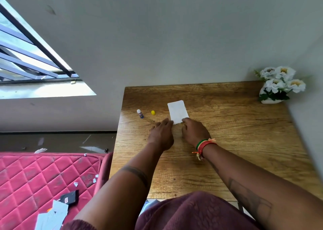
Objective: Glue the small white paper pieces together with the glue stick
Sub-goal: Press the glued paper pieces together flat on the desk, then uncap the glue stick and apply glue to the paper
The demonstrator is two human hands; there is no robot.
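While both hands pressed the near edge of the white paper, the glue stick stood uncapped, well to the left.

Left hand and right hand lay with fingers bent down on the paper, gripping nothing visibly; any second piece or overlap was hidden. Risks: layers sliding askew; glue drying, yellow cap off.

Both arms stretched forward, left hand palm-down with fingers extended and slightly spread, right hand curled knuckles-up just beside it, fingertips pointing away, woven bracelets round the right wrist.
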